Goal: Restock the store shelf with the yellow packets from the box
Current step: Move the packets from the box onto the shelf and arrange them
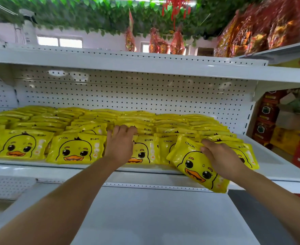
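Shelf (278, 167) holds yellow packets (75, 149); right hand (221, 156) grips one.

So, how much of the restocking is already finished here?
Mostly done, it seems: the shelf already carries rows of yellow packets across most of its width. In hand: the right hand holds one packet tilted over the front edge, not yet placed; the left hand rests on the rows. The box is out of view, so what remains is unknown.

We see a stocked white shelf (110, 169).
Rows of yellow duck packets (73, 149) lie flat and overlapping on it, from the pegboard back panel (136, 92) to the front edge; one tilted packet (196, 167) overhangs the front edge at right.
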